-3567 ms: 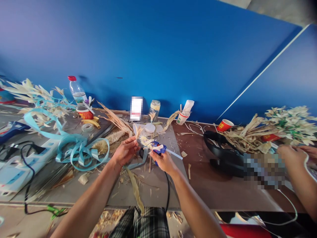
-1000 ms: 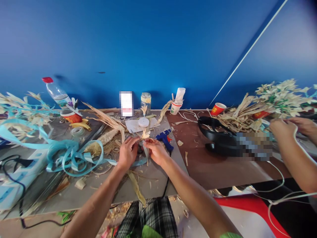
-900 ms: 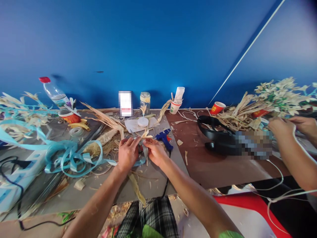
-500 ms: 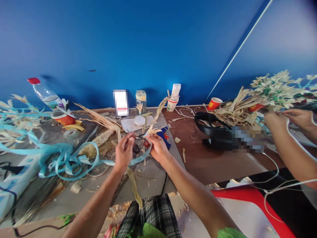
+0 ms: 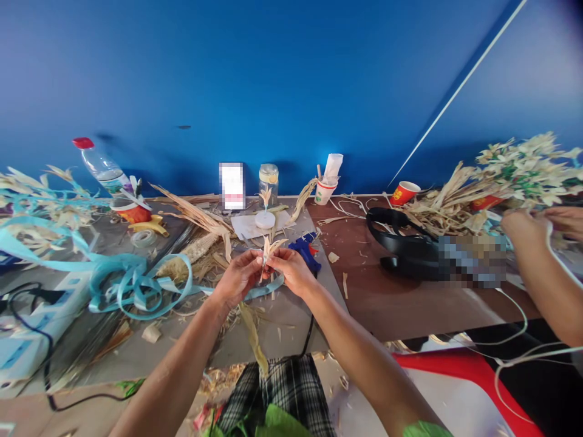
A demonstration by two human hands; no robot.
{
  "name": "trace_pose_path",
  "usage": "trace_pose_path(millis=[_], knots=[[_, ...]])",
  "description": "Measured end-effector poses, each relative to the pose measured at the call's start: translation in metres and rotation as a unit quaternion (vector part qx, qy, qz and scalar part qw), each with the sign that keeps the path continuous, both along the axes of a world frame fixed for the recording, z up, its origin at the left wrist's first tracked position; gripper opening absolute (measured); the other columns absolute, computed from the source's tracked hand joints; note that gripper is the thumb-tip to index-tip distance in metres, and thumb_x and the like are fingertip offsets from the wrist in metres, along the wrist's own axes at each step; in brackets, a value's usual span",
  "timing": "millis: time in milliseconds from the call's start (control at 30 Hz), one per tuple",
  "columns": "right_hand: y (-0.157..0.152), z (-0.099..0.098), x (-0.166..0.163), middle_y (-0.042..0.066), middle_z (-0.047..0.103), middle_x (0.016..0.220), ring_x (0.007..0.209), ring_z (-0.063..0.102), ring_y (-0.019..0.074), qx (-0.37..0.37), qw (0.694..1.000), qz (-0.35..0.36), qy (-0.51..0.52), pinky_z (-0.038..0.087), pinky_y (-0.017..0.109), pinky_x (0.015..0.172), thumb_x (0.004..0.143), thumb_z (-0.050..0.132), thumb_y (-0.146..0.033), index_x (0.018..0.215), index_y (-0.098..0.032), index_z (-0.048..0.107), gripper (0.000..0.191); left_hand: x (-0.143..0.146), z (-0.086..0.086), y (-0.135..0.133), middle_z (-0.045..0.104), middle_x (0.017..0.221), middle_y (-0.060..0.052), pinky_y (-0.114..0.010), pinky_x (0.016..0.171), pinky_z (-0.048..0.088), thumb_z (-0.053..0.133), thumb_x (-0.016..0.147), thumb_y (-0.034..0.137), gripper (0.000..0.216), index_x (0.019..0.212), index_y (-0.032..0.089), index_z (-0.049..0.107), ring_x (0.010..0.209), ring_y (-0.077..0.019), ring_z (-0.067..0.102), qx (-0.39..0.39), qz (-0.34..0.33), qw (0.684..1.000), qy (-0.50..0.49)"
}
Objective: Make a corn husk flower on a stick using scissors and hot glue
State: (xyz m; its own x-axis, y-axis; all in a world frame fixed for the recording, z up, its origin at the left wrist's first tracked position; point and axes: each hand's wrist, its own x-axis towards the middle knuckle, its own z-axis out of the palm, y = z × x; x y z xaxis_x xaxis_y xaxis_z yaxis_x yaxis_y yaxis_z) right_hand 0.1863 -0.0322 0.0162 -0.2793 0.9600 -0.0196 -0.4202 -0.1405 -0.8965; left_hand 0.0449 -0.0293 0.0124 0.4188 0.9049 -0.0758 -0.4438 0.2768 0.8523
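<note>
My left hand (image 5: 237, 278) and my right hand (image 5: 291, 270) meet over the grey table (image 5: 282, 321), fingers pinched together on a small straw flower (image 5: 269, 247) whose pale petals stick up between them. A light blue ribbon (image 5: 136, 282) runs from the tangle at the left to under my hands. The blue glue gun (image 5: 306, 252) lies on the table just right of my right hand.
A water bottle (image 5: 102, 167), red cups (image 5: 403, 193), a glass jar (image 5: 268, 177) and dried husks (image 5: 200, 218) line the back. A black headset (image 5: 401, 243) lies on the brown table. Another person's hands (image 5: 528, 227) handle white cord at right. A power strip (image 5: 27, 340) lies at left.
The glue gun that my right hand held has been put down on the table. Both hands now pinch the straw flower, closer together than half a second ago.
</note>
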Motion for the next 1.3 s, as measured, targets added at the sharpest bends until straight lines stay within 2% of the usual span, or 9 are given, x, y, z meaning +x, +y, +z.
trace_pose_path(millis=[133,233,333,433,600,800,1033,1167,1300], knots=[[0.003,-0.006,0.0,-0.002,0.058,0.053,0.048,0.052,0.0109,-0.013,0.999,-0.009,-0.029,0.04,0.025,0.054,0.058,0.074,-0.034,0.058,-0.016,0.059,0.023,-0.001,-0.001,0.001,0.061,0.064,-0.001,-0.023,0.055,0.041,0.072,0.067,0.029,0.022,0.08,0.015,0.061,0.055,-0.0106,0.054,0.026,0.017,0.998,0.058],[0.005,-0.012,-0.002,-0.002,0.06,0.057,0.052,0.051,0.0111,-0.024,0.994,-0.06,-0.084,0.038,0.024,0.055,0.057,0.072,-0.031,0.063,-0.016,0.065,0.018,-0.001,-0.001,0.004,0.061,0.062,0.0,-0.022,0.052,0.038,0.071,0.067,0.027,0.022,0.083,0.015,0.064,0.053,-0.0109,0.052,0.074,0.051,0.986,0.137],[0.005,-0.015,-0.004,-0.002,0.062,0.06,0.058,0.052,0.0119,-0.007,0.987,-0.103,-0.125,0.038,0.024,0.059,0.06,0.067,-0.029,0.066,-0.017,0.068,0.013,0.0,-0.002,0.006,0.061,0.065,0.0,-0.021,0.05,0.036,0.07,0.068,0.028,0.026,0.09,0.015,0.066,0.054,-0.0112,0.05,0.113,0.052,0.975,0.185],[0.004,-0.015,-0.006,-0.002,0.062,0.06,0.06,0.053,0.0121,-0.005,0.99,-0.097,-0.106,0.038,0.024,0.062,0.061,0.062,-0.026,0.066,-0.017,0.068,0.012,0.001,-0.005,0.006,0.062,0.071,-0.001,-0.022,0.052,0.036,0.066,0.072,0.03,0.026,0.094,0.016,0.067,0.057,-0.0119,0.05,0.136,0.053,0.966,0.215],[0.004,-0.014,-0.008,-0.001,0.06,0.056,0.054,0.051,0.0111,-0.081,0.994,-0.066,-0.025,0.038,0.024,0.057,0.056,0.066,-0.027,0.068,-0.015,0.068,0.017,0.003,-0.012,0.006,0.06,0.071,-0.002,-0.022,0.053,0.038,0.056,0.079,0.036,0.028,0.095,0.016,0.066,0.06,-0.0124,0.051,0.169,0.086,0.95,0.249],[0.005,-0.013,-0.01,-0.001,0.06,0.057,0.052,0.047,0.0093,-0.079,0.992,-0.087,-0.053,0.037,0.023,0.053,0.05,0.075,-0.031,0.068,-0.013,0.068,0.026,0.007,-0.013,0.006,0.059,0.072,-0.001,-0.022,0.056,0.04,0.061,0.074,0.036,0.027,0.09,0.014,0.064,0.061,-0.0116,0.051,0.144,0.112,0.959,0.218],[0.004,-0.014,-0.009,-0.003,0.054,0.048,0.046,0.04,0.0072,-0.032,0.98,-0.124,-0.15,0.029,0.021,0.046,0.062,0.065,-0.031,0.068,-0.013,0.068,0.019,0.006,-0.01,0.006,0.06,0.071,0.001,-0.022,0.059,0.04,0.071,0.066,0.034,0.031,0.088,0.014,0.061,0.058,-0.0086,0.051,0.061,0.086,0.986,0.128],[0.002,-0.011,-0.006,-0.001,0.059,0.057,0.053,0.048,0.0088,0.0,0.988,-0.085,-0.127,0.035,0.021,0.054,0.062,0.066,-0.032,0.072,-0.014,0.069,0.021,0.003,-0.004,0.005,0.06,0.069,0.002,-0.022,0.06,0.042,0.074,0.064,0.029,0.027,0.082,0.016,0.059,0.059,-0.0083,0.053,0.019,0.076,0.995,0.059],[0.001,-0.007,-0.005,0.0,0.061,0.058,0.055,0.05,0.01,0.008,0.987,-0.061,-0.148,0.036,0.022,0.055,0.06,0.069,-0.033,0.069,-0.014,0.069,0.022,0.001,-0.001,0.005,0.063,0.071,0.001,-0.022,0.061,0.043,0.074,0.064,0.022,0.021,0.078,0.015,0.059,0.06,-0.0088,0.055,-0.004,0.046,0.999,0.01]])
